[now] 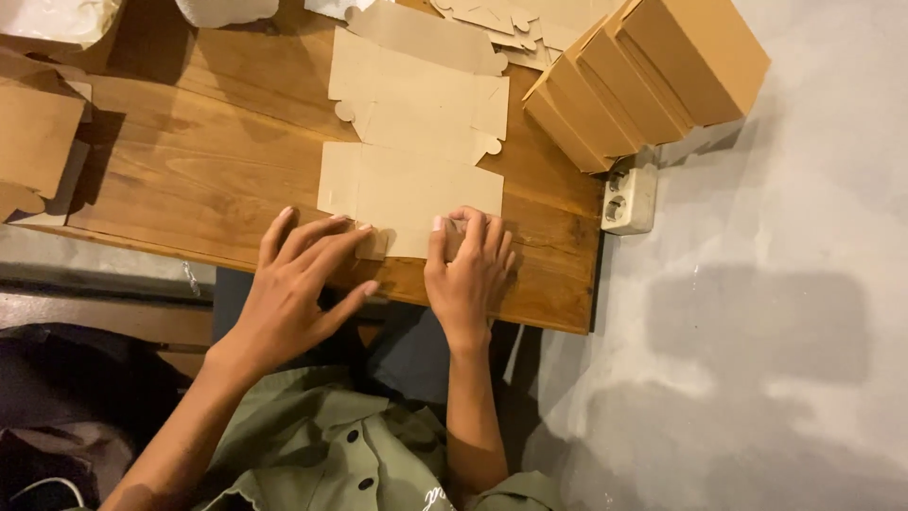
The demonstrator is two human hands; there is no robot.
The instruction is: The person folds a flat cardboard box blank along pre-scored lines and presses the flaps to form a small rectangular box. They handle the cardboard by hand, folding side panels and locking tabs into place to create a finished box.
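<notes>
A flat, unfolded brown cardboard box blank (409,185) lies on the wooden table (199,161) near its front edge. My left hand (298,279) rests with fingers spread, fingertips touching the blank's lower left flap. My right hand (468,270) presses down on the blank's lower right flap, fingers curled over the fold. Neither hand lifts the blank off the table.
More flat blanks (416,90) lie farther back. Several assembled brown boxes (643,76) are stacked at the table's right corner, beside a white power socket block (629,199). Other cardboard pieces (33,142) sit at the left. Grey floor (776,312) is on the right.
</notes>
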